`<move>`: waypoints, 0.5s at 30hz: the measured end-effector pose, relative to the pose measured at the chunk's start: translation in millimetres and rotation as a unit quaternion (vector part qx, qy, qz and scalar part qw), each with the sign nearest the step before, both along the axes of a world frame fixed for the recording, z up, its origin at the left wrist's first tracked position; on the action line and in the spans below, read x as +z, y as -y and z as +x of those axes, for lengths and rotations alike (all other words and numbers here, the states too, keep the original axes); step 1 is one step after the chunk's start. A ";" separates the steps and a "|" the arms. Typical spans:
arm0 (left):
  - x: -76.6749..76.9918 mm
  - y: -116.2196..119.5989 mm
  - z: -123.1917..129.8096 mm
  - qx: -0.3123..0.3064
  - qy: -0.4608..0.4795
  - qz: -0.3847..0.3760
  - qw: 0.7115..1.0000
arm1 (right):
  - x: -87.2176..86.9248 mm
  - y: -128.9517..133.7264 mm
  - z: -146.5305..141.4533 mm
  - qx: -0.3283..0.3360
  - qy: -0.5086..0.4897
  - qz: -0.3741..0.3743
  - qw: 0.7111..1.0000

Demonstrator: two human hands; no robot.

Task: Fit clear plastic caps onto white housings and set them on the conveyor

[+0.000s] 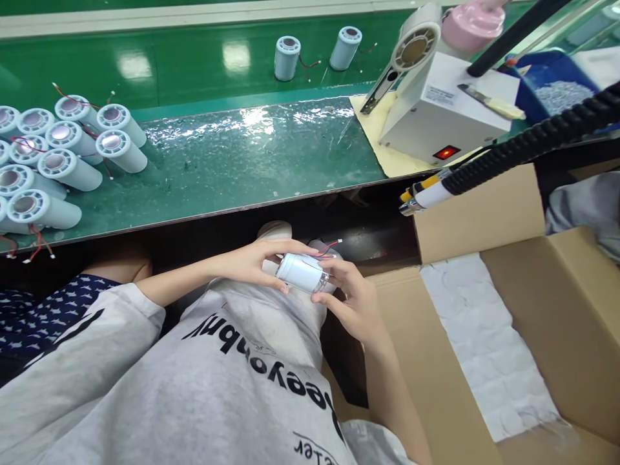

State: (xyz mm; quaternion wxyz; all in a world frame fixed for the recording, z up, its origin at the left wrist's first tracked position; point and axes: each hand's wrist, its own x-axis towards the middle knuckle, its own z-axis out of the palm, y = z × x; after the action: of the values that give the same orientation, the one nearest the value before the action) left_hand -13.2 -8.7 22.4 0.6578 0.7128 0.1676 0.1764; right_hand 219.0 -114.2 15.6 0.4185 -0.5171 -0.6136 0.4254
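Note:
Between my two hands, above my lap, lies a pale blue cylindrical part [301, 272] on its side, with thin red and black wires ending in a small white plug at its upper right. My left hand [256, 261] grips its left end, thumb below and fingers above. The fingers of my right hand [351, 294] close around its right end, where something clear or metallic shows. On the green bench [232, 161] at the left stand several similar pale blue cylinders [72, 169] with wires.
Two more cylinders [287, 59] stand on the green belt [184, 71] behind. A white machine [445, 106] with a lit red switch sits at the right, a knife on top. A power screwdriver-like tool [426, 192] hangs from a black hose above an open cardboard box [527, 290].

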 end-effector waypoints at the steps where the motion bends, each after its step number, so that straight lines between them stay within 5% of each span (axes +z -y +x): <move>1: -0.2 0.3 -0.3 0.001 -0.002 0.003 1.000 | 1.0 0.1 -0.4 -0.001 -0.014 -0.013 1.000; 15: 0.3 1.2 -1.1 0.007 -0.007 0.008 1.000 | 3.9 -5.9 -7.1 -0.011 -0.140 -0.123 0.982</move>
State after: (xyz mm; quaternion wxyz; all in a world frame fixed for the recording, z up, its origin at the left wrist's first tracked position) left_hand -14.3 -9.9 22.6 0.6498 0.7178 0.1763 0.1772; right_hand 211.9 -108.3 19.5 0.4383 -0.5069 -0.4855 0.5614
